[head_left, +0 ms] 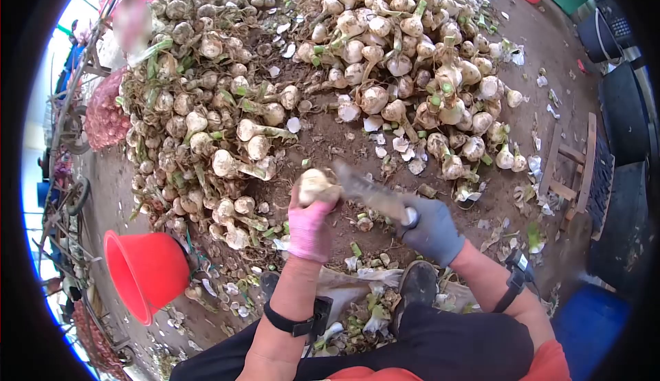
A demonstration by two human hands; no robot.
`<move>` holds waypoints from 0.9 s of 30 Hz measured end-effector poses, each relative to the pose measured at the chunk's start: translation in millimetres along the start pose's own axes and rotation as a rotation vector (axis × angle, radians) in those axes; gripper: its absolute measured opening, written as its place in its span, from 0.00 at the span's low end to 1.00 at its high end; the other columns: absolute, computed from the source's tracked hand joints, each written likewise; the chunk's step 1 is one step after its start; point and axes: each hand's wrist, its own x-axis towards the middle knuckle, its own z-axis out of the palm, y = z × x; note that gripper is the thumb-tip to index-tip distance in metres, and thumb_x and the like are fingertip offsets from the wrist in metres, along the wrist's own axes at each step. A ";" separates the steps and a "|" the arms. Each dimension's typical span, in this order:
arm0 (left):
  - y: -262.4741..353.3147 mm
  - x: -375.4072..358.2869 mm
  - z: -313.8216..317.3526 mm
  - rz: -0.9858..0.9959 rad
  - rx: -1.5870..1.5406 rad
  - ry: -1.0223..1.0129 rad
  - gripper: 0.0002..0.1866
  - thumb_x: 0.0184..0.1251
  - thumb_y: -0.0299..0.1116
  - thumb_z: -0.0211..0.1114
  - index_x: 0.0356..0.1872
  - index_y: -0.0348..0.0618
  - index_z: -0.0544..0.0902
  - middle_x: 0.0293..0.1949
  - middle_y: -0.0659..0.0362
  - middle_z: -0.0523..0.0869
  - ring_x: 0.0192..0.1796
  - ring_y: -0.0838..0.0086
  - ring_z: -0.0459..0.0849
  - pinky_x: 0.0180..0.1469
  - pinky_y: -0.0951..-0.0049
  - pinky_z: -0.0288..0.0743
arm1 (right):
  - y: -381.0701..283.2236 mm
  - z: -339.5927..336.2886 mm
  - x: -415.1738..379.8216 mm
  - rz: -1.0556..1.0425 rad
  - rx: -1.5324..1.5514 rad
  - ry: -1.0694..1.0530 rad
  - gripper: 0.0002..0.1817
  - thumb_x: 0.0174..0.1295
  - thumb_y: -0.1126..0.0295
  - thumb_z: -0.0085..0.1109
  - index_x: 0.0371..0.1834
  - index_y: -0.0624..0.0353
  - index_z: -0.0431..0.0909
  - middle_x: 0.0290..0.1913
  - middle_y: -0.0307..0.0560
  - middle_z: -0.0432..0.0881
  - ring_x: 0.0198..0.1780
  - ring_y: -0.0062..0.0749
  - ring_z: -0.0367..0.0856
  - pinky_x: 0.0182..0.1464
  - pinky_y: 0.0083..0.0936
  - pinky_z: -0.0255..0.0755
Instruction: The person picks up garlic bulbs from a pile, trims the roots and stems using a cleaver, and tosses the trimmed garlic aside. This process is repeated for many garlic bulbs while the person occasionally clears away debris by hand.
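My left hand, in a pink glove, grips a pale garlic bulb above the bare soil. In my right hand, gloved in grey, is a knife with a broad blade, blurred by motion. The blade points left and its tip end is right beside the bulb. Beyond my hands lie two heaps of garlic: a left pile with long stems and dry roots, and a right pile with many trimmed stems. Cut root ends and peelings are scattered between them.
A red bucket lies tipped on its side at the left. Mesh sacks and a metal frame stand behind it. To the right are a wooden stool, black tubs and a blue container. Leaf scraps lie around my shoes.
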 end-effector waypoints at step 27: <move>80.7 103.0 -100.7 0.238 1.196 0.999 0.42 0.44 0.28 0.77 0.65 0.44 0.68 0.63 0.43 0.67 0.62 0.52 0.72 0.66 0.61 0.70 | 44.5 25.2 22.1 0.244 0.281 -0.153 0.09 0.55 0.77 0.70 0.29 0.61 0.76 0.28 0.36 0.81 0.32 0.17 0.77 0.36 0.21 0.72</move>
